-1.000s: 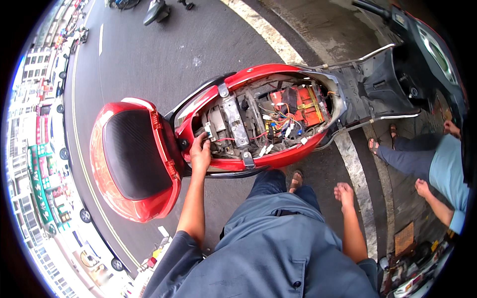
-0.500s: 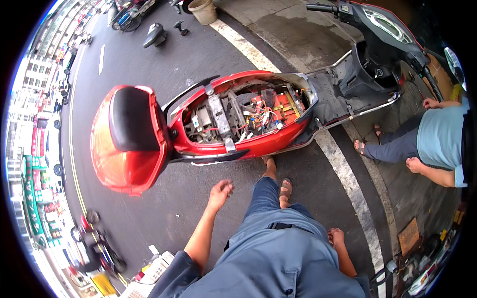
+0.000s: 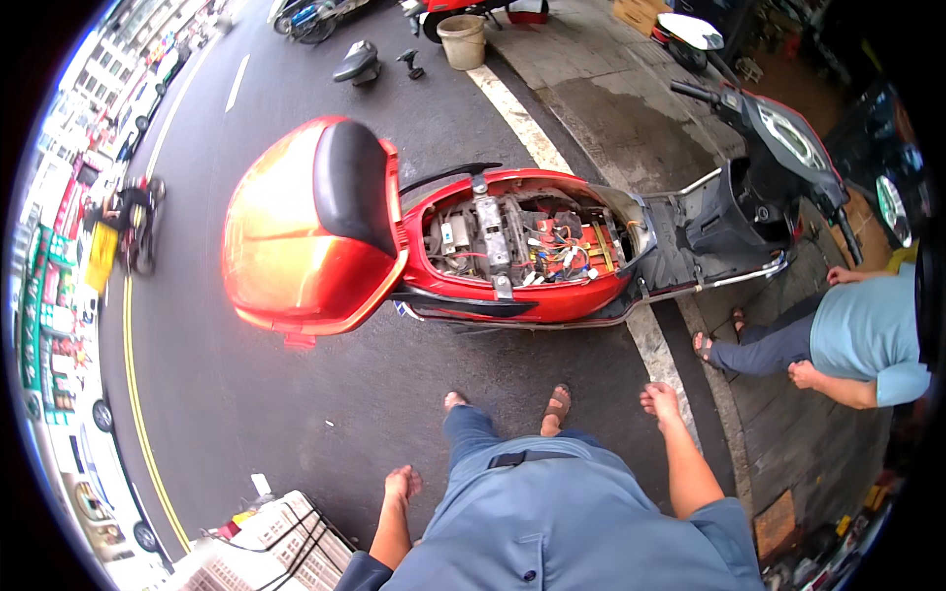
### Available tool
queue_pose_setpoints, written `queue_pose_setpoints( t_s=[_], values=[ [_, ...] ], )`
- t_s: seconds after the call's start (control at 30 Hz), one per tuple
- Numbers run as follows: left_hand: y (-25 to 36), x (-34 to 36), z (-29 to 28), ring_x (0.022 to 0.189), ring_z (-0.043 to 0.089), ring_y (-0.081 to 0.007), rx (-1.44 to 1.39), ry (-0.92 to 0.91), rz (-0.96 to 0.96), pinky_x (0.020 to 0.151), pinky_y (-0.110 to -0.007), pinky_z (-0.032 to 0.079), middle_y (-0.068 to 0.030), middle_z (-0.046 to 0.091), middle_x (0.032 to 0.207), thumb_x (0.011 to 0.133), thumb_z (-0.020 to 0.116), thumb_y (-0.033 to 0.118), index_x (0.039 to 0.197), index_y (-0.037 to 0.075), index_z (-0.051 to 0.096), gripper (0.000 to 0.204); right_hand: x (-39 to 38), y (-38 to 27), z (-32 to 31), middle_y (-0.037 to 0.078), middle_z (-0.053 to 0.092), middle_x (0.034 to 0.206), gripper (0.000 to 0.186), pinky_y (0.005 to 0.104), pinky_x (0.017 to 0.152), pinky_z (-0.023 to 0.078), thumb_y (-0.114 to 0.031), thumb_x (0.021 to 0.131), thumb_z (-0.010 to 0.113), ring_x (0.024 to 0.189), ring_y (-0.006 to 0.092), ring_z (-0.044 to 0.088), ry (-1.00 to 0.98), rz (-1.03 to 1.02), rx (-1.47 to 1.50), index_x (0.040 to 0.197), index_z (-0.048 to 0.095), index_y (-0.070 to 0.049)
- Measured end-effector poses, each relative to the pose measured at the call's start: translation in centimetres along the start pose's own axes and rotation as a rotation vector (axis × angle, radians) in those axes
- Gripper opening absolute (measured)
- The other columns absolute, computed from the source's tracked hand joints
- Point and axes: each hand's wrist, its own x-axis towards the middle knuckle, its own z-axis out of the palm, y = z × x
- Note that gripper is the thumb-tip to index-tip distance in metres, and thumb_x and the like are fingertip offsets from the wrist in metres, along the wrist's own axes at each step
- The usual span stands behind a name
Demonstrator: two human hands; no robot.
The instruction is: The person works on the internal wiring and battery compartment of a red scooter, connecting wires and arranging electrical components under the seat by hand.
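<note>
A red scooter (image 3: 473, 317) stands across the middle with its seat area uncovered. Wires, connectors and a red board fill its open body cavity (image 3: 576, 241), crossed by a metal bracket (image 3: 490, 225). At its rear sits a large red top box (image 3: 296, 236) with a black backrest pad (image 3: 352, 187). My left hand (image 3: 402, 483) hangs low beside my body, touching nothing; it is slightly blurred, its fingers loosely apart. Out to the right, my right hand (image 3: 662, 400) is empty too, fingers half bent and apart, below the scooter's footboard. Neither hand touches the scooter.
At the right a person in a light blue shirt (image 3: 857, 340) stands by the handlebars. A removed seat (image 3: 356, 62), a cordless drill (image 3: 410, 64) and a bucket (image 3: 462, 41) are beyond the scooter. A white crate (image 3: 261, 552) is at lower left; a motorbike rider (image 3: 133, 222) is on the road.
My left hand has dropped back toward my body, while my right hand has swung forward. My feet have shifted. The motorbike on the left has moved farther up the road.
</note>
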Motion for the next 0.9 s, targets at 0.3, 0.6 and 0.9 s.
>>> queue_pose_setpoints(
  t_s=[0.3, 0.6, 0.9],
  values=[
    [11.4, -0.1, -6.9, 0.086, 0.065, -0.0158, 0.048, -0.02, 0.408, 0.072, -0.03, 0.053, -0.0088, 0.07, 0.103, 0.093, 0.061, 0.019, 0.127, 0.003, 0.058, 0.038, -5.6, -10.3, 24.8, 0.005, 0.065, 0.084, 0.017, 0.025, 0.058, 0.05, -0.018, 0.095, 0.056, 0.069, 0.0108, 0.061, -0.291, -0.267, -0.244, 0.101, 0.062, -0.004],
    [27.0, 1.7, -23.6, 0.092, 0.065, -0.0159, -0.014, 0.092, 0.508, 0.077, -0.031, 0.051, -0.0103, 0.067, 0.11, 0.093, 0.06, 0.019, 0.127, 0.003, 0.058, 0.037, -17.4, -38.3, 39.6, 0.002, 0.063, 0.087, 0.031, 0.0263, 0.069, 0.048, -0.029, 0.094, 0.059, 0.075, 0.0093, 0.058, -0.165, -0.799, 0.083, 0.112, 0.061, -0.004],
    [39.2, 15.3, -27.5, 0.062, 0.056, -0.0107, -0.038, -0.047, 0.566, 0.053, -0.025, 0.045, -0.0047, 0.064, 0.081, 0.094, 0.058, 0.019, 0.117, 0.002, 0.06, 0.029, -24.3, -47.7, 48.9, 0.011, 0.06, 0.102, 0.037, 0.0315, 0.085, 0.048, -0.026, 0.09, 0.066, 0.094, 0.0184, 0.059, 0.223, -1.134, -0.349, 0.116, 0.057, -0.001]
  ],
)
